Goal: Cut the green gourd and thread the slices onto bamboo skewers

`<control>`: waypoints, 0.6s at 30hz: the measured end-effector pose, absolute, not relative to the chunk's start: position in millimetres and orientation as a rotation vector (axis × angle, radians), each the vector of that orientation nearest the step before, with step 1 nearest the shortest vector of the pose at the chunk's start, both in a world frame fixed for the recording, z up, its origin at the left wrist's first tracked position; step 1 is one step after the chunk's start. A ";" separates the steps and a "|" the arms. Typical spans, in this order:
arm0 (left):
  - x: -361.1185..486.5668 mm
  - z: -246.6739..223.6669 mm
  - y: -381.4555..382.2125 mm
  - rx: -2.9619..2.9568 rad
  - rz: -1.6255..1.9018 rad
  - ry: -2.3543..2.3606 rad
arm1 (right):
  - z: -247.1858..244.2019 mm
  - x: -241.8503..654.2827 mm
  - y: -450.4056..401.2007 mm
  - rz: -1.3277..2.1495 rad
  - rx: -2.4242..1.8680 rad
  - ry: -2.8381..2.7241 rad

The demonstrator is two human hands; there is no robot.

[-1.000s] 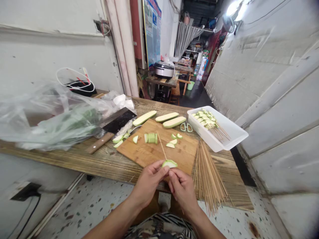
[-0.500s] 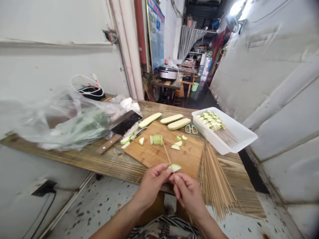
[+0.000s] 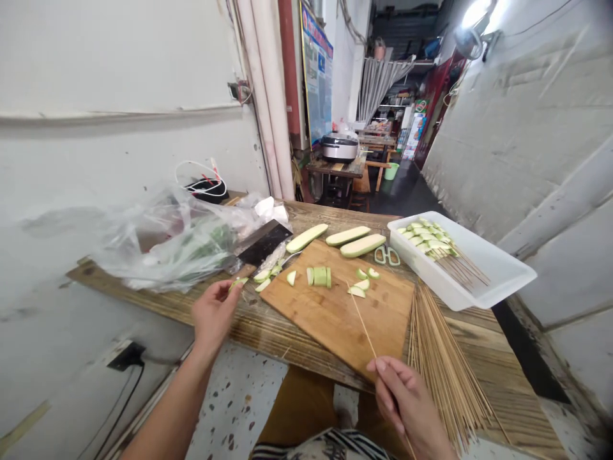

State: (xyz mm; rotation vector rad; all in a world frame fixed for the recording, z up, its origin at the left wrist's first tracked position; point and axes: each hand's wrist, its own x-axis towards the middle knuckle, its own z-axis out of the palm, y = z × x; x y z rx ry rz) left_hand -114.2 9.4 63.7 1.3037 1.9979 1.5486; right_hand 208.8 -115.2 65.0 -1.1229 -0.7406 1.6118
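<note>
My right hand (image 3: 402, 390) pinches a thin bamboo skewer (image 3: 363, 321), which slants up over the wooden cutting board (image 3: 306, 313). No slice shows on the skewer; its tip lies near a few half-round zucchini slices (image 3: 357, 292) on the board. Off to the left, my left hand (image 3: 214, 311) is closed on a zucchini slice (image 3: 238, 283), just beside several slices (image 3: 262, 276) lying on the table by the knife. A row of cut zucchini pieces (image 3: 319, 276) stands on the board, with a single wedge (image 3: 291, 278) to its left.
Halved zucchinis (image 3: 363, 245) lie behind the board, near scissors (image 3: 386, 255). A white tub (image 3: 498, 271) holds threaded skewers (image 3: 431, 239). Loose bamboo skewers (image 3: 443, 364) fan out at right. A cleaver (image 3: 265, 243) and a plastic bag (image 3: 163, 243) are on the left.
My left hand has moved from the skewer to the far left with a zucchini slice. The slice seen at the skewer is gone from it. My right hand has shifted right, keeping the skewer.
</note>
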 end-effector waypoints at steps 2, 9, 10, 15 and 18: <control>-122.8 57.4 20.6 1.472 1.440 2.100 | 65.3 208.7 -116.3 1.600 -1.165 -0.764; -130.2 33.3 68.3 1.938 0.976 2.162 | 72.4 206.0 -118.4 1.541 -1.318 -0.884; -129.7 32.3 71.6 1.974 0.963 2.139 | 72.2 206.1 -118.4 1.538 -1.333 -0.897; -116.1 41.2 71.0 2.150 0.924 2.070 | 70.4 206.9 -116.7 1.547 -1.338 -0.947; -96.1 52.2 66.4 2.259 0.906 1.949 | 70.6 205.8 -116.0 1.536 -1.354 -0.933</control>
